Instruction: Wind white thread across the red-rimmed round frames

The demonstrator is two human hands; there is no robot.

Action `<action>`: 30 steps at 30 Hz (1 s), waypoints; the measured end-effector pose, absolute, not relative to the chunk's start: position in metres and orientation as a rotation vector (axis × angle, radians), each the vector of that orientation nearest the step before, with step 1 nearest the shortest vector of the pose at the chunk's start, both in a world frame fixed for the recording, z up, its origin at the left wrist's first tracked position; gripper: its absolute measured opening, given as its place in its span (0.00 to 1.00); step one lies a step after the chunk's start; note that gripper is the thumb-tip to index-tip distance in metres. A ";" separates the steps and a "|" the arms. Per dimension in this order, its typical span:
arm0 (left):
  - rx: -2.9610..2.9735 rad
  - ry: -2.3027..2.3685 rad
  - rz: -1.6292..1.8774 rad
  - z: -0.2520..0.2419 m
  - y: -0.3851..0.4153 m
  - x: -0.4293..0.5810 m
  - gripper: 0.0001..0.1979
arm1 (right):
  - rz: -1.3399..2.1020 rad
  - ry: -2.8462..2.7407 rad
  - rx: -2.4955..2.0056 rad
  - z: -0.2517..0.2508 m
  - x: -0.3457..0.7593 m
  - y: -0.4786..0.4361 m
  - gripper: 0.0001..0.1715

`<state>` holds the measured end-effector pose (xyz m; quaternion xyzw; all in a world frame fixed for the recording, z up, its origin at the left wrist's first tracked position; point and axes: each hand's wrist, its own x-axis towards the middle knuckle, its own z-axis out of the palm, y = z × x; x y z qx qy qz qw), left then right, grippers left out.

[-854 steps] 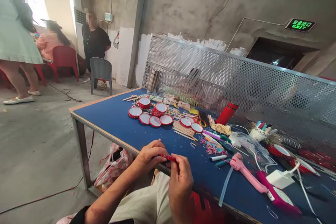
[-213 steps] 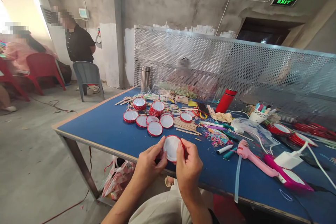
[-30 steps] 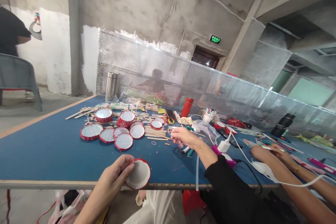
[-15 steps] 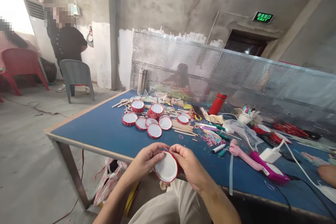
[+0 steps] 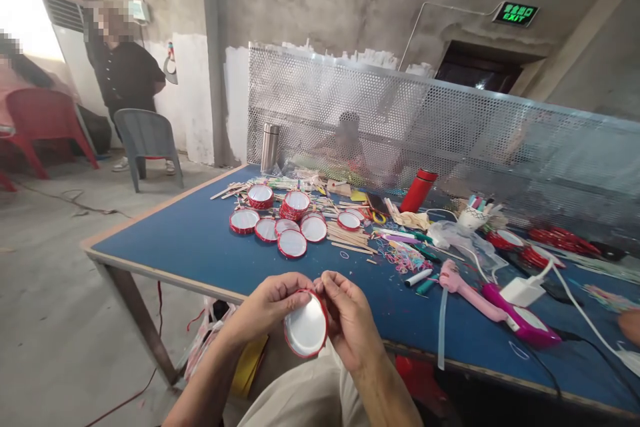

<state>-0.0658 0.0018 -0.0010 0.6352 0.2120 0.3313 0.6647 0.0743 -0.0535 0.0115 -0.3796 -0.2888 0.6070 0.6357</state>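
Observation:
A round red-rimmed disc [image 5: 306,328] with a shiny white face is held over my lap, just off the table's front edge. My left hand [image 5: 275,300] grips its upper left rim, the thumb lying on the face. At the upper right of the rim, my right hand [image 5: 347,320] is closed in a pinch of thumb and forefinger; whatever is between these fingertips is too small to make out. Similar red-rimmed discs [image 5: 293,244] lie beyond my hands, some of them stacked. Flat wooden sticks [image 5: 350,237] are spread beside them.
The blue table [image 5: 185,230] also bears coloured rubber bands [image 5: 406,256], a pink and purple corded tool [image 5: 520,320], a white charger [image 5: 523,290], a red bottle [image 5: 419,191] and a steel flask [image 5: 270,148]. A perforated metal screen [image 5: 320,100] stands behind. A person [image 5: 127,73] stands at the far left.
The disc has shifted slightly left and tilted in my left hand. My right hand's fingertips have drawn together in a pinch at its upper right rim. The view has moved a little.

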 end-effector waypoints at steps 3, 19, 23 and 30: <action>1.505 0.466 0.678 0.001 0.005 -0.067 0.16 | 1.435 -0.726 -0.892 0.017 0.083 -0.053 0.19; 1.905 0.862 0.789 0.012 -0.018 -0.044 0.10 | 0.988 -0.868 -1.148 0.021 0.106 -0.080 0.15; 1.901 0.938 0.807 0.010 -0.023 -0.039 0.11 | 0.642 -1.107 -1.343 0.000 0.098 -0.101 0.16; 1.936 1.030 0.860 0.010 -0.025 -0.036 0.10 | 0.655 -0.971 -1.371 -0.032 0.085 -0.122 0.18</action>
